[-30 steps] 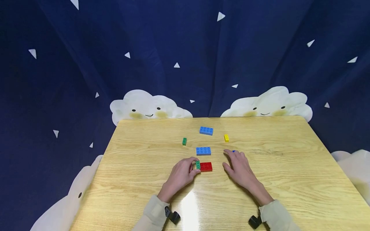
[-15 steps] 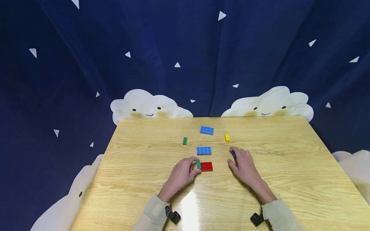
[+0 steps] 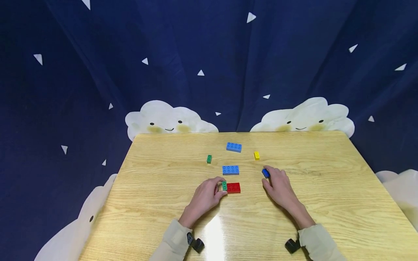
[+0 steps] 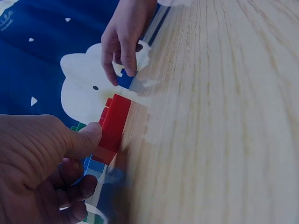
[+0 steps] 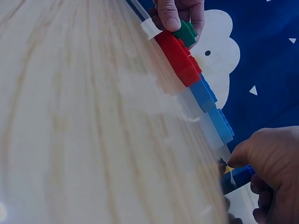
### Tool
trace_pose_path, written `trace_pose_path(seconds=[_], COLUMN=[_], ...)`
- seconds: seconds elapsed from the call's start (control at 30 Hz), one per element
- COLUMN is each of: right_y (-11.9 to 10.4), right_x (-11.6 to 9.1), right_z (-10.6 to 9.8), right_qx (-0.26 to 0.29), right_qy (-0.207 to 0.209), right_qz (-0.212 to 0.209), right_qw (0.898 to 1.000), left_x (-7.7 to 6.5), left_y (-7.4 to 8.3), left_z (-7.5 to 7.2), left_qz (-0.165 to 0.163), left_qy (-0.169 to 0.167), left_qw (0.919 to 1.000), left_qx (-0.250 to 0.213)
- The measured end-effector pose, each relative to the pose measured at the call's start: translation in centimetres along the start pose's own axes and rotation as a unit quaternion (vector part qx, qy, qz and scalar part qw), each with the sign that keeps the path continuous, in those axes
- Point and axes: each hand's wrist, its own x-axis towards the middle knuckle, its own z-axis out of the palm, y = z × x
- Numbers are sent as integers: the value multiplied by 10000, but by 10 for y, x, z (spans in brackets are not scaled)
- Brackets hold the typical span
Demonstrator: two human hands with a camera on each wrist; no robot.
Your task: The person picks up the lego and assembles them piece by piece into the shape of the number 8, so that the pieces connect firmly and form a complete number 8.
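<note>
Plainly, green brick (image 3: 224, 186) inside left grip (image 3: 207, 191); blue brick (image 3: 266, 173), inside right grip (image 3: 279, 186)

Your plain brights against navy and tan

Your red building brick (image 3: 233, 187), two green bricks (image 3: 224, 185) (image 3: 209, 159), yellow brick (image 3: 256, 156), deep-blue brick (image 3: 266, 173) and two lighter blue bricks (image 3: 230, 170) (image 3: 234, 147) are each one solid colour; your sleeves (image 3: 173, 241) are beige, your tabletop (image 3: 156, 163) honey-toned with streaky grain, and the navy curtain (image 3: 176, 40) carries white triangles (image 3: 251, 17) and yellow-cheeked white clouds (image 3: 168, 116).
</note>
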Motion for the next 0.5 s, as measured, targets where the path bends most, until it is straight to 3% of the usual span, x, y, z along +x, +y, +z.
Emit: trace_pose_path(seconds=[0.5], right_y=[2], right_x=[-2], right_z=[-2], right_qx=[-65], right_qy=[12], right_qz=[-58], right_qw=[10000], left_x=[-1], left_y=[-1], left_z=[0], left_qz=[37], left_qy=[26], left_qw=[10000], left_qx=[7])
